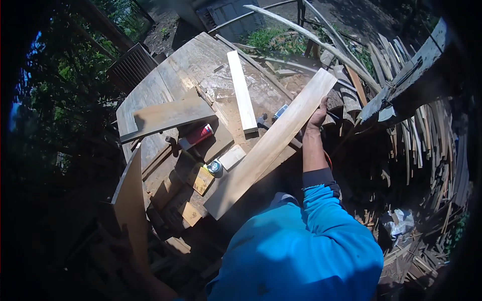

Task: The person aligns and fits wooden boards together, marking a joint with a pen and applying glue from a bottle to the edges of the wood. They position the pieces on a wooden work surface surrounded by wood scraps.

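Observation:
My right hand (317, 118) grips the right edge of a long, light wooden plank (276, 143), near its far end. The plank slants across the near right side of the workbench (188, 55). At the lower left, in deep shadow, my left hand (120, 246) is closed on the lower part of a second wooden board (131, 200), which stands on edge. The fingers there are only dimly visible. Between the two boards are a red can (202, 133) lying on its side, a round-topped can (214, 166) and several small wood blocks (202, 179).
A wide board (173, 116) lies across the left of the bench. A pale strip of wood (241, 90) rests mid-bench, near a small blue object (280, 111). At right stand a rough post (406, 80) and a large heap of wood strips (432, 145).

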Action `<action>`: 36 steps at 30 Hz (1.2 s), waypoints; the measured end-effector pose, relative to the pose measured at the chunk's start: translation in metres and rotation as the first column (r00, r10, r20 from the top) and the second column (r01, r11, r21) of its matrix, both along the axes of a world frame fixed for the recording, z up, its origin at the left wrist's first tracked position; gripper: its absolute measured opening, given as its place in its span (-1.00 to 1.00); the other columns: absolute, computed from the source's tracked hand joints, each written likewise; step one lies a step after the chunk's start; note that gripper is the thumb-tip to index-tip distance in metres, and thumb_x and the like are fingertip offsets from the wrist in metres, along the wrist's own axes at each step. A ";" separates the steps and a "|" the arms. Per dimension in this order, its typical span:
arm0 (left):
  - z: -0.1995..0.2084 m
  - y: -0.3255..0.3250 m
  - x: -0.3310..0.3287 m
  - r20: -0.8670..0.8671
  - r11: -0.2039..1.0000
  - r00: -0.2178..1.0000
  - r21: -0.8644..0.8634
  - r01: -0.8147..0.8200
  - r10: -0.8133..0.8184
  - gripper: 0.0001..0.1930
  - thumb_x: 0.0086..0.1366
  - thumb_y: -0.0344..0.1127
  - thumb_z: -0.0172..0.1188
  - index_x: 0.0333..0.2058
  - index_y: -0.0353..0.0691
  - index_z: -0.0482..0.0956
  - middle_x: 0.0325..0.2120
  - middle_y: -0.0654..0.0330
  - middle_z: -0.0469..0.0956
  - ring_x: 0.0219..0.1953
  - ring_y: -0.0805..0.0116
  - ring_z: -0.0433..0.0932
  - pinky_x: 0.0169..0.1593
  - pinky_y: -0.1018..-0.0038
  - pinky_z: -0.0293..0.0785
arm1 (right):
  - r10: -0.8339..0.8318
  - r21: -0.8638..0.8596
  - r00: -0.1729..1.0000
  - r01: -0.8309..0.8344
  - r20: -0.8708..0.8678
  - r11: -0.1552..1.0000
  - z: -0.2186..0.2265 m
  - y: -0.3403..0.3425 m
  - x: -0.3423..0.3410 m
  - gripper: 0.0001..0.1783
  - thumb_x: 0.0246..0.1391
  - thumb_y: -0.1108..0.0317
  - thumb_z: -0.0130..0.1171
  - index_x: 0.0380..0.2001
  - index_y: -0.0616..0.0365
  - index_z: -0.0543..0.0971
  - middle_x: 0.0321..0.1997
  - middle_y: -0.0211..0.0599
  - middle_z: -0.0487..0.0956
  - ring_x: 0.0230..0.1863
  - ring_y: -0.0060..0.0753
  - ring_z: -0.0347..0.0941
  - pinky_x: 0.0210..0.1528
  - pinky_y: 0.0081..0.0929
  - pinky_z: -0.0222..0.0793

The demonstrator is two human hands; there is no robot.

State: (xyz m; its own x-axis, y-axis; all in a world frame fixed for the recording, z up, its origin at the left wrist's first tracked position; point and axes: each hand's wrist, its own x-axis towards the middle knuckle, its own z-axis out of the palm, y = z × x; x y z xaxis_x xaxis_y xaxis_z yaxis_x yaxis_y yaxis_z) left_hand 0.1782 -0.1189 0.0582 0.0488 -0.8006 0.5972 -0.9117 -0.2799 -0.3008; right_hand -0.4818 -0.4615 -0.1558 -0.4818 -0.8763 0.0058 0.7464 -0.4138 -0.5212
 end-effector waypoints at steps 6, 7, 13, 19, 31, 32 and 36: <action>-0.030 0.019 -0.081 -0.373 0.993 0.921 0.021 -0.113 0.113 -0.16 0.09 0.00 0.47 0.19 -0.42 0.32 0.09 -0.21 0.43 0.19 -0.18 0.39 0.20 0.09 0.35 | -0.061 -0.024 0.964 0.057 -0.258 0.998 -0.025 -0.004 -0.074 -0.06 0.26 -0.37 -0.32 0.25 0.37 0.24 0.03 0.23 0.51 -0.01 0.14 0.51 0.10 -0.05 0.45; -0.036 0.036 -0.086 -0.318 0.998 0.946 -0.003 -0.069 0.064 -0.20 0.08 -0.04 0.48 0.16 -0.40 0.34 0.06 -0.18 0.45 0.14 -0.19 0.41 0.16 0.09 0.37 | -0.013 0.081 0.997 0.019 -0.075 0.997 -0.013 -0.001 -0.051 -0.16 0.33 -0.27 -0.39 0.27 0.31 0.26 0.09 0.18 0.48 0.12 0.13 0.45 0.26 -0.04 0.32; -0.164 0.035 -0.136 -0.154 0.991 0.988 0.131 0.018 0.002 -0.17 0.07 0.29 0.35 0.10 -0.21 0.30 -0.15 0.01 0.48 -0.19 -0.09 0.46 -0.13 -0.06 0.32 | -0.102 0.357 0.995 0.101 -0.014 0.929 -0.029 -0.040 -0.051 -0.21 0.29 -0.22 -0.33 0.19 0.31 0.37 0.09 0.08 0.53 0.09 0.05 0.50 0.18 -0.03 0.42; -0.233 0.038 -0.186 -0.231 0.943 0.965 0.276 0.184 -0.120 -0.21 0.01 0.04 0.41 0.10 -0.20 0.23 -0.19 0.02 0.43 -0.27 0.00 0.45 -0.17 -0.01 0.34 | -0.237 0.560 0.971 0.175 0.040 0.810 -0.013 -0.070 0.034 -0.23 0.26 -0.20 -0.29 0.15 0.31 0.41 0.08 0.03 0.54 0.07 0.03 0.52 0.13 -0.03 0.46; -0.309 -0.012 -0.222 -0.317 0.964 0.945 0.214 0.157 -0.084 -0.58 0.26 -0.21 0.18 0.02 -0.25 0.32 -0.38 0.06 0.40 -0.37 0.10 0.44 -0.31 0.09 0.40 | -0.004 0.610 0.983 0.117 -0.184 0.784 -0.059 -0.119 0.148 -0.04 0.20 -0.43 -0.33 0.17 0.30 0.42 0.18 0.03 0.48 0.07 -0.05 0.45 0.17 -0.15 0.34; -0.315 -0.013 -0.222 -0.302 0.961 0.949 0.224 0.160 -0.087 -0.62 0.27 -0.24 0.16 0.00 -0.24 0.33 -0.38 0.06 0.40 -0.37 0.11 0.44 -0.32 0.10 0.39 | 0.083 0.581 0.970 0.068 -0.229 0.811 -0.060 -0.119 0.150 -0.06 0.23 -0.40 -0.36 0.19 0.30 0.41 0.19 0.03 0.47 0.08 -0.05 0.44 0.17 -0.16 0.34; -0.332 -0.019 -0.228 -0.278 0.968 0.959 0.224 0.116 -0.051 -0.68 0.28 -0.35 0.11 0.00 -0.24 0.37 -0.41 0.09 0.38 -0.40 0.16 0.42 -0.34 0.14 0.37 | 0.210 0.298 0.978 -0.198 -0.011 0.934 -0.037 -0.113 0.174 -0.14 0.31 -0.32 -0.41 0.17 0.29 0.42 0.13 0.04 0.49 0.08 -0.01 0.46 0.16 -0.07 0.39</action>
State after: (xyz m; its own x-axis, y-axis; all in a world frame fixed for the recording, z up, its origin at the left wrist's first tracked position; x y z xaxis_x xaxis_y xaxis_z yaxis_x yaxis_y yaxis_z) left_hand -0.0493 -0.1380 -0.2735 0.1079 -0.9249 0.3646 -0.9845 -0.1503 -0.0899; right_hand -0.3081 -0.5749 -0.1932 -0.2975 -0.9213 -0.2503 0.7734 -0.0788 -0.6290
